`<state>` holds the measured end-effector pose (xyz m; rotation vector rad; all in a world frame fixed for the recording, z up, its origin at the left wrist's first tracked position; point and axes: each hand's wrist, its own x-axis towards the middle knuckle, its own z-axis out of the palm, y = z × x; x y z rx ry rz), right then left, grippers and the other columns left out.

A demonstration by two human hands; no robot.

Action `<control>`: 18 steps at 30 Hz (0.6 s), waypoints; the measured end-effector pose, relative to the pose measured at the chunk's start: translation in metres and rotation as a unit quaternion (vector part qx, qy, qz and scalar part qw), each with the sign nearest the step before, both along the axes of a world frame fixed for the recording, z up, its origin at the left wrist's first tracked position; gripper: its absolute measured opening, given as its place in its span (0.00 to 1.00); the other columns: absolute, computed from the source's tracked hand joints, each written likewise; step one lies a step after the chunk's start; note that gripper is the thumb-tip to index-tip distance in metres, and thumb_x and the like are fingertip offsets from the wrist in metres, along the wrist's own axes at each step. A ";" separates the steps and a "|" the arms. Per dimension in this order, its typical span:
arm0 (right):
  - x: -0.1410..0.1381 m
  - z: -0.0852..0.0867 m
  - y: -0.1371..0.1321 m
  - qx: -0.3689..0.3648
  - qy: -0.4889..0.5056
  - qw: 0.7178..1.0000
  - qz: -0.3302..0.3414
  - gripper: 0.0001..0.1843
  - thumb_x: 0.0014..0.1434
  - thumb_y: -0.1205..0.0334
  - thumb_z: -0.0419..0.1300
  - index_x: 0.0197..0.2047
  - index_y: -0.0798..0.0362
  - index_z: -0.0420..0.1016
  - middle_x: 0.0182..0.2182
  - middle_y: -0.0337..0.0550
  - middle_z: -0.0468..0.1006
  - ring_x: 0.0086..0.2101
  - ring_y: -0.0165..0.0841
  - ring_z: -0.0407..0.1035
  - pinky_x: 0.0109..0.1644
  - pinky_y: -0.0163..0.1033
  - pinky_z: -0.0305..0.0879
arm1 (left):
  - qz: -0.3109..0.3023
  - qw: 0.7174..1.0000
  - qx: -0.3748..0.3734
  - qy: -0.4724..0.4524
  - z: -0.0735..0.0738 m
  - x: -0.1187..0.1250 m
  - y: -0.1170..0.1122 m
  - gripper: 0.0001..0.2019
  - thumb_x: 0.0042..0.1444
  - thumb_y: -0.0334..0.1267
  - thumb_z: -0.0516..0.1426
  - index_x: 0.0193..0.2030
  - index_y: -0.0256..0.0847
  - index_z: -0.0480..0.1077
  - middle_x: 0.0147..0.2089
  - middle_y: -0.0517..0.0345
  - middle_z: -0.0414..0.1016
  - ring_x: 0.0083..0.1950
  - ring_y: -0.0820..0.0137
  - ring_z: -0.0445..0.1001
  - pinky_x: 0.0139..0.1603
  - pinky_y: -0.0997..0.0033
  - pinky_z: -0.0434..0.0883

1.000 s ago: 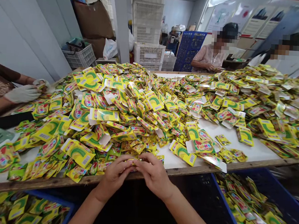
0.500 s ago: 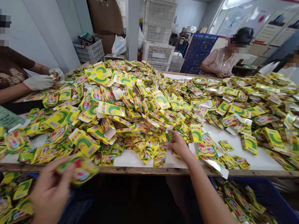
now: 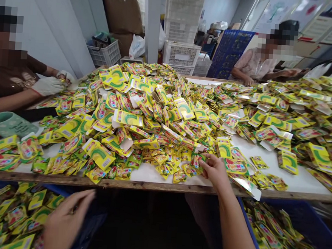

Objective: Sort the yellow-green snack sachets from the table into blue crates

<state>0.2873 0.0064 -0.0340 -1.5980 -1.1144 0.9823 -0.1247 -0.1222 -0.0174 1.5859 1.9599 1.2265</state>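
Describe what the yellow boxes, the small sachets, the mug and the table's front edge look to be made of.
Yellow boxes: thin printed card, slightly glossy; crisp folds, white flaps.
Small sachets: shiny plastic or foil film; crinkled, with highlights.
Mug: perhaps glazed ceramic, possibly plastic; smooth, printed, mint-green.
Table's front edge: apparently wood; brown, worn, dark-spotted.

Cool light from upper right; glare on glossy boxes [image 3: 185, 107]; deep shadow below table [image 3: 161, 186]

Right arm [image 3: 234, 220]'s reaching over the counter [image 3: 161, 187]'s near edge, wrist bent inward, right hand [image 3: 217, 173] with thumb and fingers pinched. Left hand [image 3: 66, 219]'s kinda blurry, off that same edge toward the left corner, fingers pointing forward.
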 end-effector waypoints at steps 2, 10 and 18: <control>0.000 0.003 -0.006 0.002 0.063 0.998 0.025 0.24 0.46 0.49 0.66 0.42 0.53 0.67 0.16 0.26 0.61 0.12 0.23 0.53 0.13 0.29 0.48 | -0.127 0.992 0.009 -0.001 0.004 0.059 0.027 0.07 0.56 0.43 0.59 0.36 0.45 0.76 0.37 0.60 0.79 0.38 0.63 0.77 0.43 0.64 0.74; 0.012 0.004 -0.036 0.041 0.187 0.981 -0.018 0.20 0.42 0.51 0.71 0.31 0.54 0.69 0.26 0.35 0.71 0.24 0.25 0.61 0.25 0.31 0.60 | -0.323 0.937 -0.113 0.075 0.002 0.262 0.130 0.10 0.46 0.28 0.64 0.38 0.34 0.74 0.46 0.42 0.74 0.54 0.52 0.68 0.56 0.55 0.64; 0.020 0.007 -0.043 0.056 0.171 0.983 0.035 0.17 0.45 0.52 0.70 0.31 0.52 0.69 0.22 0.34 0.68 0.23 0.27 0.62 0.24 0.31 0.63 | -0.363 0.917 -0.165 -0.022 -0.009 0.259 0.139 0.12 0.50 0.27 0.57 0.43 0.35 0.71 0.39 0.54 0.77 0.40 0.66 0.75 0.43 0.68 0.70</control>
